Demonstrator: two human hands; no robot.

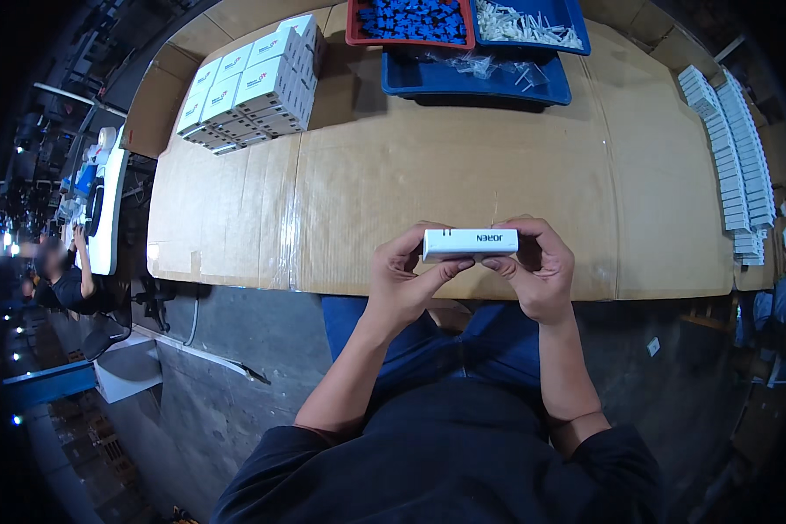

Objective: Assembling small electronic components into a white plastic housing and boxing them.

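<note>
A small white rectangular box [470,245] with dark print on its narrow side is held level above the table's near edge. My left hand [402,272] grips its left end, the thumb pressed along the lower edge. At the other end my right hand [540,272] grips it too, its thumb near the left one. Both sets of fingers are partly hidden behind the box. Underneath lies the cardboard-covered table [393,192].
Stacked white boxes [262,83] stand at the far left. A red bin [351,31] of blue parts and a blue bin [583,35] of white pieces sit above another blue tray [410,86]. Rows of white boxes [729,166] line the right side. Another person [74,279] sits far left.
</note>
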